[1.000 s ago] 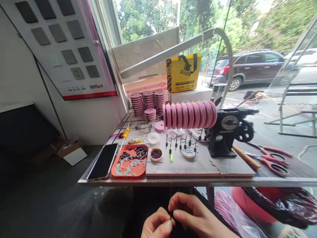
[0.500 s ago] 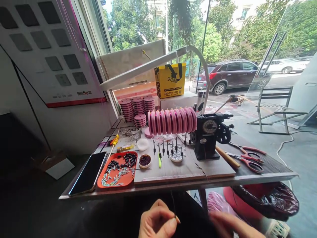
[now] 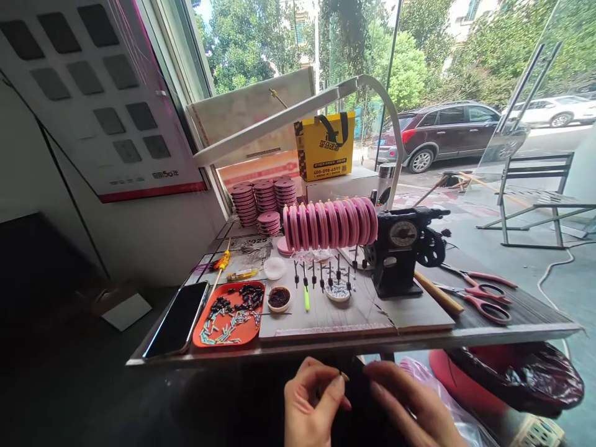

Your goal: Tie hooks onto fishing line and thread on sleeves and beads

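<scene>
My left hand is below the table's front edge, its thumb and forefinger pinched on a tiny dark piece I cannot make out. My right hand sits just to its right, fingers curled toward the same spot and nearly touching the left fingertips. On the table above them lie an orange tray of small black and pale tubes, a small bowl of dark bits, a row of upright pins and a row of pink spools mounted on a black winding machine.
A phone lies at the table's left front. Red-handled scissors and a wooden handle lie right of the machine. Stacks of pink spools, a yellow bag and a lamp arm stand behind. A red bin with a black liner sits under the table's right side.
My hands were pressed together, then the right one drew away; now it has come back close to the left. The view shifted slightly.
</scene>
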### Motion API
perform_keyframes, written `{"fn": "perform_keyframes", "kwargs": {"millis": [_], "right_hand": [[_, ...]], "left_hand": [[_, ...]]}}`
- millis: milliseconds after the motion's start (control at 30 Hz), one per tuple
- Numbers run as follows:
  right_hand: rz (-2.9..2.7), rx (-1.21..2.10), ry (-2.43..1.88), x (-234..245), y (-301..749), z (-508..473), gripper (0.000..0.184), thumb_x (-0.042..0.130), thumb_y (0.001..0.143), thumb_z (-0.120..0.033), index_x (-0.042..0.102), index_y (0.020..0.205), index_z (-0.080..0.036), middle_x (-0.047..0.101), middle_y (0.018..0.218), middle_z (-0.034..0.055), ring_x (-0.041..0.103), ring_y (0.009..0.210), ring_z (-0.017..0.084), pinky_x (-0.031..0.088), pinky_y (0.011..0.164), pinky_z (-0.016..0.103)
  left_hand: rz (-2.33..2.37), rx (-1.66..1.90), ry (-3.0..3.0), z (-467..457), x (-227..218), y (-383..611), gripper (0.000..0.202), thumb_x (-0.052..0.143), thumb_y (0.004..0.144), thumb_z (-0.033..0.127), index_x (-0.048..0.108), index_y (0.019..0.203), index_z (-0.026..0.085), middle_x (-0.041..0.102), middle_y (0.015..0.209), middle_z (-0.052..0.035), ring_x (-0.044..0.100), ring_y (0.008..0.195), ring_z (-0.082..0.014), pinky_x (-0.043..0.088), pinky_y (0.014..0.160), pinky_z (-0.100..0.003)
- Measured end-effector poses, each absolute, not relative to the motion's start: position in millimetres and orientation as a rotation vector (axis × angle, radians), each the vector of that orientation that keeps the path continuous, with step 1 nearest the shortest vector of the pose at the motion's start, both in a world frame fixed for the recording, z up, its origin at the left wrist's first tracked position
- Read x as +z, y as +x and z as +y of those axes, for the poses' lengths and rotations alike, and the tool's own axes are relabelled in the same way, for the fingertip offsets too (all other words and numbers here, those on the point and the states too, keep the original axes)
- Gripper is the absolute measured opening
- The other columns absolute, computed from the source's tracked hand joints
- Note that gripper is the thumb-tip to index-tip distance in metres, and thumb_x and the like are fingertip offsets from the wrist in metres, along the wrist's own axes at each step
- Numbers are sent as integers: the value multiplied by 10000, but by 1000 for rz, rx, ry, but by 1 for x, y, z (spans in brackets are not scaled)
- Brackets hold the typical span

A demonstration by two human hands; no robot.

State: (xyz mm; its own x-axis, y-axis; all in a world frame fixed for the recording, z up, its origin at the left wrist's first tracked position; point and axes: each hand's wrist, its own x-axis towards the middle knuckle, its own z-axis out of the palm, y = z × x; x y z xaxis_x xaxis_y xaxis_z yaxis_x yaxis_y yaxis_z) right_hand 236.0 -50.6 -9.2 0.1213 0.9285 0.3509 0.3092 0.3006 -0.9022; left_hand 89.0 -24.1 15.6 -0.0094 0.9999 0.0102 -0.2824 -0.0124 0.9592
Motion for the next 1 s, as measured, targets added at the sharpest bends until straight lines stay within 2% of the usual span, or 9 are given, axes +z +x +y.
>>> {"fn": "perform_keyframes", "kwargs": {"millis": [100,233,433,533,600,700,767,867,1000], "right_hand": [[-1543,773,-1227,14,236,-33,225,490,887,-338,657,941,-196,717,925,68,686,813,173,530,701,194],[-1681,637,-1256,30,234,-22,255,415,910,-267,640,990,-178,694,991,95,668,894,179,517,755,220],[-1680,669,-1222,31,239,-25,265,411,893,-242,651,993,-189,683,1014,99,656,908,190,503,767,245],[-1510,906,-1149,32,242,-26,224,492,857,-285,683,934,-199,692,947,77,640,871,193,485,753,248],[-1261,1212,-1073,30,241,-25,153,599,799,-293,700,867,-202,681,810,36,612,737,152,462,655,206],[-783,1646,-848,23,233,-20,121,729,686,-264,692,775,-191,568,598,-33,470,526,66,347,497,147],[-638,1750,-726,19,227,-16,155,760,636,-271,679,739,-187,528,580,-43,442,516,59,335,500,155],[-623,1753,-669,18,218,-8,184,774,591,-266,680,733,-194,541,639,-33,470,566,76,378,558,189],[-622,1723,-666,19,216,-6,197,786,579,-275,690,735,-201,580,687,-28,483,571,70,388,554,181]], "left_hand": [[1046,1302,1110,-20,7,91,155,726,690,304,722,628,162,487,663,20,496,428,-71,406,389,-187],[1137,1375,1268,-16,6,102,135,664,711,251,691,615,160,428,683,19,415,467,-82,379,342,-179],[1220,1307,1502,-15,16,106,134,619,697,173,661,569,165,413,702,6,411,544,-104,345,425,-195],[1223,1397,1746,-19,18,104,119,582,729,157,662,642,175,432,736,-6,442,581,-118,371,477,-207],[1210,1542,1925,-22,19,104,151,537,757,110,656,703,186,420,742,0,446,605,-120,386,521,-209],[1188,1750,2021,-25,20,106,238,496,782,37,664,777,207,402,756,10,443,632,-115,397,583,-202],[1216,1811,1919,-24,20,107,227,525,778,53,681,777,218,406,752,12,444,636,-118,393,588,-207],[1193,1676,1457,-18,18,105,84,635,733,191,693,674,203,427,733,5,455,632,-131,376,551,-227],[926,1285,740,-14,17,103,179,722,628,310,638,554,171,416,634,27,391,529,-94,304,485,-210]]}}
